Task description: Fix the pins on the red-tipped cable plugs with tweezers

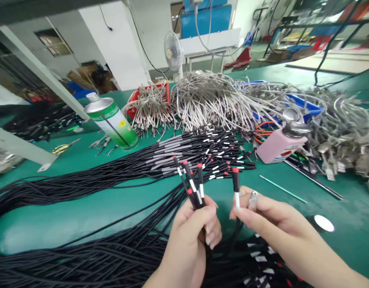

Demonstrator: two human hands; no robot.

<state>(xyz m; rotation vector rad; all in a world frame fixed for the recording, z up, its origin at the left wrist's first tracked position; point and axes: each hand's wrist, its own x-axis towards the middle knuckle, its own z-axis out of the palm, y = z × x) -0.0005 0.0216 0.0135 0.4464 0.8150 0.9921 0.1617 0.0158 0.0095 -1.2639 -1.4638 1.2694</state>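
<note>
Pinching one red-capped cable (236,186) in your right grip (267,216), right of centre, steady the bundle (193,185) clasped in your left grip (195,232).

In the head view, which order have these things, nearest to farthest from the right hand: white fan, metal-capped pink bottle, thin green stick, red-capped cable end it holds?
1. Red-capped cable end: in the right hand.
2. Thin green stick: on the table, just beyond.
3. Metal-capped pink bottle: farther forward, right side.
4. White fan: background, left of the bottle.
</note>
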